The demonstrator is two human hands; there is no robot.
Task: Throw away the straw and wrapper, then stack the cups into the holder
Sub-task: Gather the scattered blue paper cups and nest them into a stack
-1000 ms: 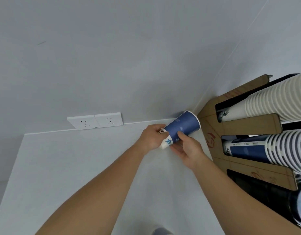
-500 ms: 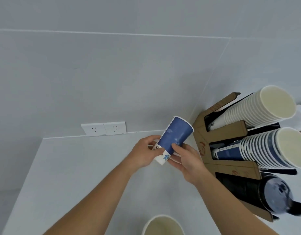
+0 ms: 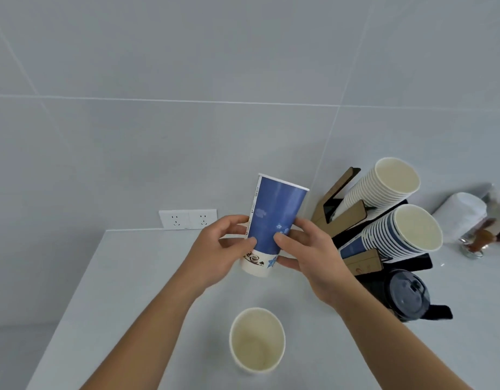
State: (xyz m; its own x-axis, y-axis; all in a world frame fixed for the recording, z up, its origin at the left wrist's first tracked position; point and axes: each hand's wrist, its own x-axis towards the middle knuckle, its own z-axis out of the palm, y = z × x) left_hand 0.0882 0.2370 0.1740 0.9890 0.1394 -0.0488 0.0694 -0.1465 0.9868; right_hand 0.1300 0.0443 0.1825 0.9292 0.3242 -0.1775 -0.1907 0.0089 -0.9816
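Blue paper cup (image 3: pixel 274 218) held above the white counter (image 3: pixel 108 291), near its back edge and just left of the cup holder (image 3: pixel 353 212). The cup's long axis runs nearly upright, tilted slightly rightward at the top; the rolled rim points up and away toward the wall, the white printed base down toward the counter. Left hand (image 3: pixel 218 254): fingers curled onto the cup's lower left side, thumb across the front. Right hand (image 3: pixel 308 249): fingers wrapped around the lower right side, thumb on the blue face; both hands grasp the cup together. The holder, of brown cardboard, stands at the counter's back right and carries a stack of white cups (image 3: pixel 384 187) above a stack of blue cups (image 3: pixel 403 232), both tilted with mouths up and toward the camera, and black lids (image 3: pixel 406 294) below. An open white cup (image 3: pixel 257 339) stands upright near the front edge, apart from the hands. Bare counter extends leftward to the left edge; a wall socket (image 3: pixel 188 219) sits just above the back edge.
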